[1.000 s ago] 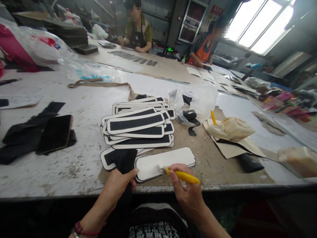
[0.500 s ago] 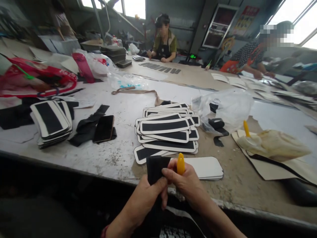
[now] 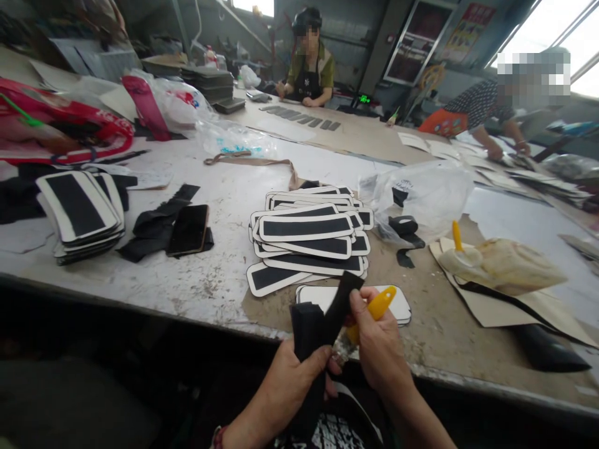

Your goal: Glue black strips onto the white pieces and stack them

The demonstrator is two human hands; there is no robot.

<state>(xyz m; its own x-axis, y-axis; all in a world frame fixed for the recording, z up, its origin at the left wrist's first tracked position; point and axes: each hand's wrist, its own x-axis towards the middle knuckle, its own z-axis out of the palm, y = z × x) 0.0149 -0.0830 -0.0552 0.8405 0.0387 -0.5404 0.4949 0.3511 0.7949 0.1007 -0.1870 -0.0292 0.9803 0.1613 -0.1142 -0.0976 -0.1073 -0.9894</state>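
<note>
Head view: my left hand [image 3: 292, 383] is closed around a bundle of black strips [image 3: 309, 330] at the table's [image 3: 210, 287] near edge, while my right hand [image 3: 381, 349] grips a yellow-handled brush [image 3: 374, 308] and pinches one strip [image 3: 344, 302] lifted from the bundle. Just beyond lies a white blank [image 3: 397, 307] (partly hidden by my fingers), with the stack of black-and-white pieces [image 3: 306, 240] behind it.

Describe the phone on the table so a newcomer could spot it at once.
Start at the big fanned pile of black-and-white panels mid-table and look left. The phone lies screen-up on crumpled black fabric scraps. Unlike them, it is a rigid, glossy rectangle with a brownish edge.
</note>
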